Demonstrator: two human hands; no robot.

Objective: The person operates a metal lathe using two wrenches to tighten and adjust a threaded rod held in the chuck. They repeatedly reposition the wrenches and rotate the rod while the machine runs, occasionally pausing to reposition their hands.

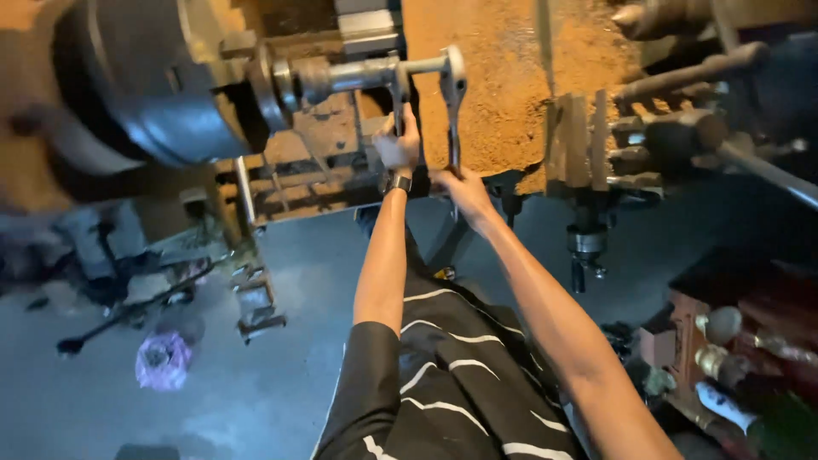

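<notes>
I look down at a lathe with a big round chuck [145,81] at the upper left. A steel shaft [349,75] sticks out of the chuck to the right. Two spanners hang from the shaft. My left hand [397,143] grips the handle of the left spanner [399,94]; a dark watch sits on that wrist. My right hand [456,183] holds the lower end of the right spanner [453,102], whose ring head sits at the shaft's tip. Both arms reach up from my striped dark shirt.
The lathe bed [503,77] behind is covered in brown rust or swarf. A tool post [588,140] with handles stands at the right. Metal parts and a rod [128,315] lie on the grey floor at the left, beside a purple rag [162,359]. A wooden box [733,341] of parts sits at lower right.
</notes>
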